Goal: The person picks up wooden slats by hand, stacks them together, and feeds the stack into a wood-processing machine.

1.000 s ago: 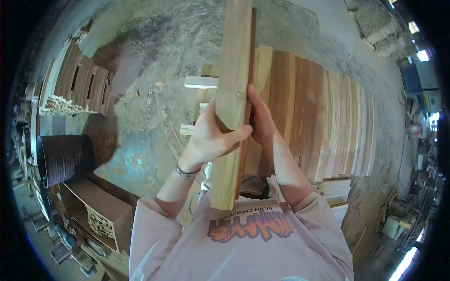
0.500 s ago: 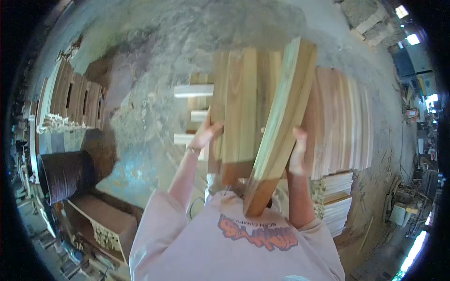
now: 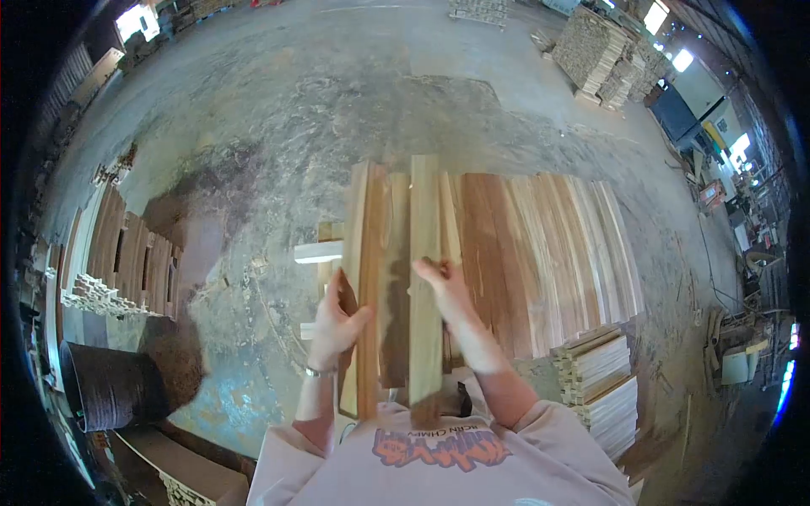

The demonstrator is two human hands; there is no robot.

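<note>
Head view: left hand [image 3: 337, 322] is gripping the on-edge plank [image 3: 369, 244], steadying it, while the open right hand [image 3: 445, 291] is pressing the pale plank [image 3: 424, 211] at three o'clock.

Dark barrel [image 3: 110, 392] btm left; pale lumber stack [image 3: 603, 371] rt; stained concrete floor [image 3: 337, 101].

Stained concrete floor [image 3: 354, 93], timber stacks [image 3: 603, 46], bright windows [image 3: 680, 59], dark barrel [image 3: 105, 388]
</note>
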